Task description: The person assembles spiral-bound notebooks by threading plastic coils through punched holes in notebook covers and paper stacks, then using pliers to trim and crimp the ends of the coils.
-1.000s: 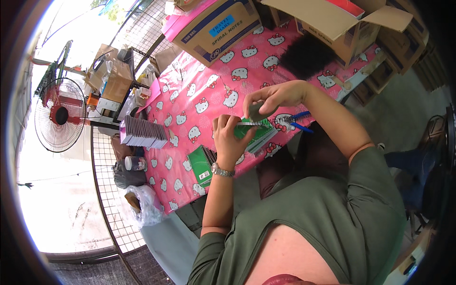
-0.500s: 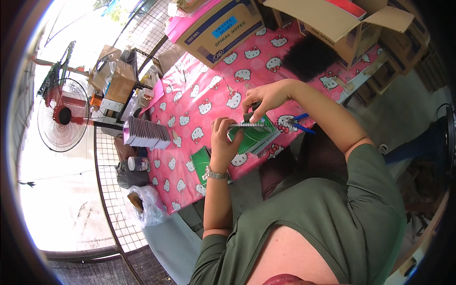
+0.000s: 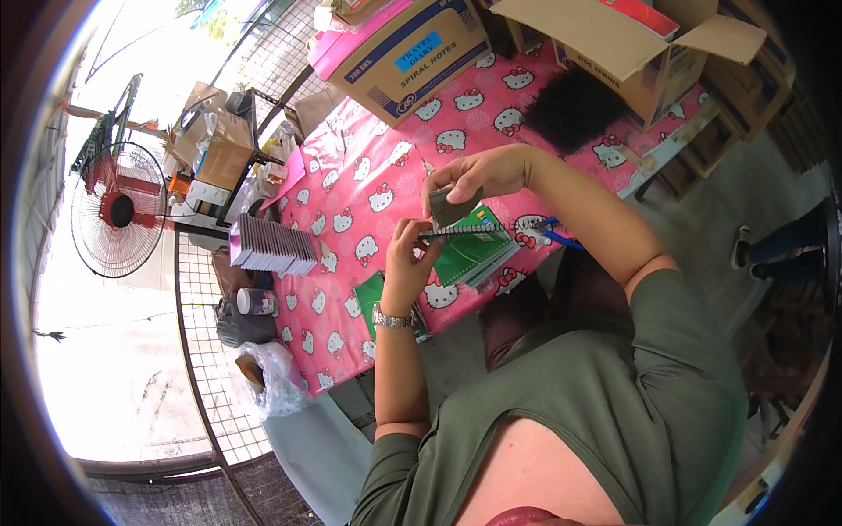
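Note:
My left hand (image 3: pixel 410 257) is closed on one end of a spiral-bound notebook (image 3: pixel 452 231), seen edge-on with its dark coil running to the right. The coil's far end reaches beyond the pages toward the pliers. My right hand (image 3: pixel 474 177) pinches a dark olive rectangular block (image 3: pixel 454 207) just above the coil; whether the block touches it I cannot tell. Beneath them, green-covered notebooks (image 3: pixel 469 256) lie on the table. Another green notebook (image 3: pixel 368 294) lies partly behind my left wrist. Blue-handled pliers (image 3: pixel 561 235) rest at the right, partly covered by my right forearm.
The table has a pink patterned cover (image 3: pixel 351 215). A stack of notebooks (image 3: pixel 270 245) stands at its left edge. Cardboard boxes (image 3: pixel 412 66) and a pile of black coils (image 3: pixel 574 110) are at the back. A fan (image 3: pixel 117 210) stands far left; another person's legs (image 3: pixel 785 250) show at right.
My right hand has shifted slightly left and turned the dark block, so its broad face shows. The held notebook has tilted, and more of its coil is visible. The pliers are now more covered.

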The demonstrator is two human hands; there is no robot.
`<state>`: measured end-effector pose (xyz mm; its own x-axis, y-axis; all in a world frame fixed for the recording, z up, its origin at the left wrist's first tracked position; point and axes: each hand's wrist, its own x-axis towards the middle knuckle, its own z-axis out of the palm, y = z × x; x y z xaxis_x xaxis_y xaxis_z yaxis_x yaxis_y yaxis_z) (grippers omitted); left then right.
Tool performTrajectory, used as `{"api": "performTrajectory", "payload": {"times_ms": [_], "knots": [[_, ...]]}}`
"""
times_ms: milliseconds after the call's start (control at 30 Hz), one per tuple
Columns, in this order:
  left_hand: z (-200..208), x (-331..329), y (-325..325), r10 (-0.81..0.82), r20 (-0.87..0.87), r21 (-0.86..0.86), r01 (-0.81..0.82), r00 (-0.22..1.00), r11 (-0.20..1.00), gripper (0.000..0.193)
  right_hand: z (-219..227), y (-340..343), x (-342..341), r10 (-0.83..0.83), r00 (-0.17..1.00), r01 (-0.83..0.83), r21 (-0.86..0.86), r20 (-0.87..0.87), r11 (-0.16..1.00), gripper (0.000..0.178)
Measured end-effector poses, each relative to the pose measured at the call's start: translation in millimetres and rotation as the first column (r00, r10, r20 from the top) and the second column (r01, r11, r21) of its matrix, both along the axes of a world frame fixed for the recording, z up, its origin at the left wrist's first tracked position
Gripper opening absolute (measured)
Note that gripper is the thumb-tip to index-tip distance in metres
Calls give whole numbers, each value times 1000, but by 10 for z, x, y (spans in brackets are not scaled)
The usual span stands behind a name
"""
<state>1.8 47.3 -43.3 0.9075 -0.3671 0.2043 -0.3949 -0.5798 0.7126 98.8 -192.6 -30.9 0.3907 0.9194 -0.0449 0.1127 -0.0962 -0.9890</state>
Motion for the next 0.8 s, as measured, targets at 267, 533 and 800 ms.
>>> {"api": "performTrajectory", "payload": {"times_ms": [267, 533, 800], "knots": [[-133, 103, 25, 3, -99, -190, -22, 995, 982, 23, 79, 24, -73, -18, 996, 21, 37, -91, 999, 36], [-153, 126, 98, 87, -206, -190, -127, 975, 973, 23, -242, 70, 153, -119, 990, 127, -103, 77, 987, 55], [-177, -14, 61, 133, -332, -526, -300, 934, 796, 16, -2056, -534, -241, -633, 486, 804, -23, 603, 595, 82]]}}
